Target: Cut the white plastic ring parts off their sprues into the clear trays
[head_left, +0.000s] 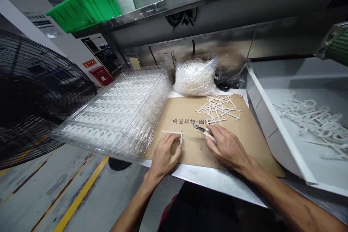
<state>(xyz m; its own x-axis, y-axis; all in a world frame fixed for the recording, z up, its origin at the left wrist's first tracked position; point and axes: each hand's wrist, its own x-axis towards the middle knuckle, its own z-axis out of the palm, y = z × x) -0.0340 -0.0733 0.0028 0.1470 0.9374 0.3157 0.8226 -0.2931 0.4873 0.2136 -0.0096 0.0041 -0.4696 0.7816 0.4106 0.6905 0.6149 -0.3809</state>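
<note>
Your left hand is pinching a white plastic runner near its crossbar, while your right hand is wrapping around side cutters with pale grips, the steel tips pointing up and left. Both hands are resting on a kraft cardboard sheet printed "俱进科技-周", with the print running out of sight at the cutters. Upper centre: a loose pile of white runners is lying on the sheet, just below a clear plastic bag holding white rings. Left of the sheet, stacked clear trays are carrying rows of white rings. At right, a white bin is holding more runners. Upper left, a green crate is sitting high in the frame.
</note>
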